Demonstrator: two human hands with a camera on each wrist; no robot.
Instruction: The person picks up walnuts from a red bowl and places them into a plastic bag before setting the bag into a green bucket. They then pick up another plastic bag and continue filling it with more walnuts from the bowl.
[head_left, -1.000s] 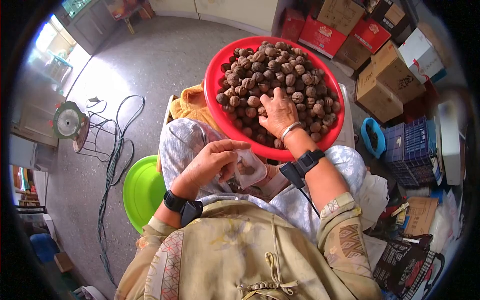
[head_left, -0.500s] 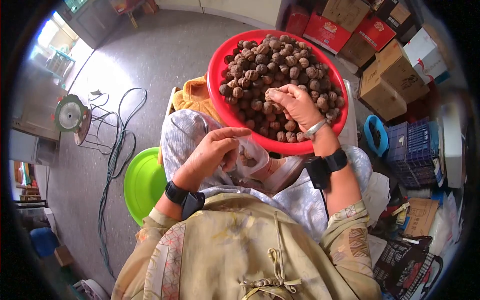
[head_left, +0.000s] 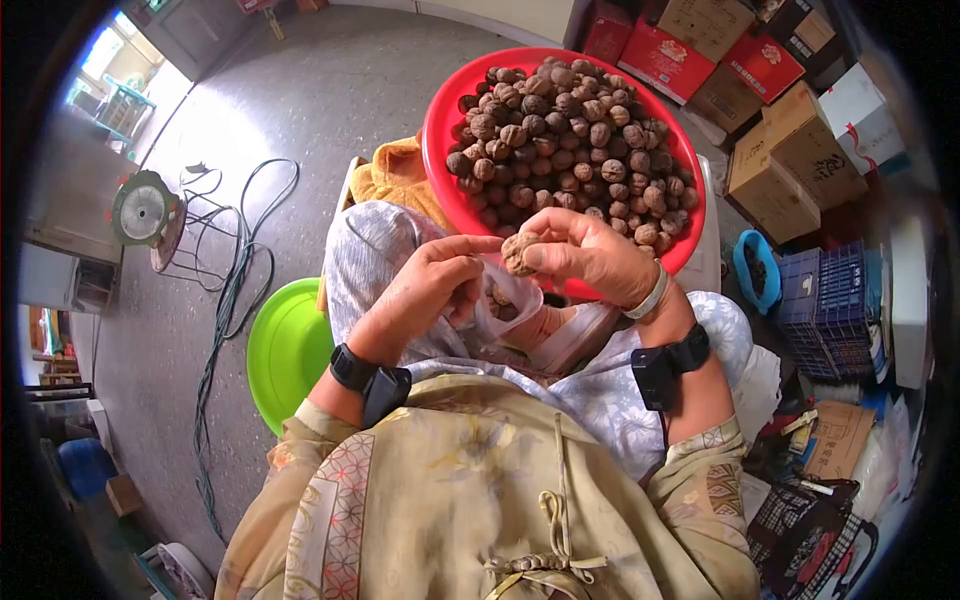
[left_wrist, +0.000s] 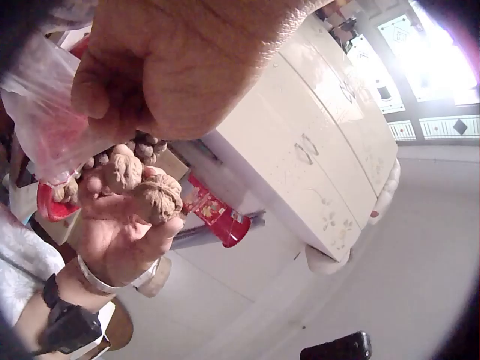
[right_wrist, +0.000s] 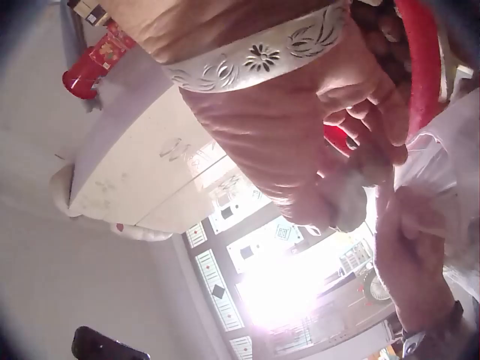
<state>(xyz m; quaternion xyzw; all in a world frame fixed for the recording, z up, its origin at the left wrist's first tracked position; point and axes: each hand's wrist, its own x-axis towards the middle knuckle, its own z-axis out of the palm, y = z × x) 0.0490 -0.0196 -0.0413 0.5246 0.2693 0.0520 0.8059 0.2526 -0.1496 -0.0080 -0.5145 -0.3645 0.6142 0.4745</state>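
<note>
My left hand (head_left: 425, 290) grips the mouth of a clear plastic bag (head_left: 520, 330) over my lap, its index finger stretched along the opening. Some walnuts show through the film. My right hand (head_left: 600, 265) pinches a brown walnut (head_left: 518, 254) right at the bag's mouth, close to the left fingertips. In the left wrist view, that hand holds one walnut (left_wrist: 159, 201) at the fingertips and a second walnut (left_wrist: 122, 171) beside it. Just beyond the hands, a red basin (head_left: 440, 150) is heaped with loose walnuts (head_left: 560, 125).
A green basin (head_left: 285, 350) lies on the floor at left, near a coiled cable (head_left: 240, 240) and a round fan-like device (head_left: 143, 213). An orange towel (head_left: 390, 180) hangs beside the red basin. Cardboard boxes (head_left: 775, 200) and a blue crate (head_left: 825, 295) stand at right.
My right hand has picked walnuts out of the red basin and brought them back toward me to the bag's mouth. The left hand has stayed on the bag.
</note>
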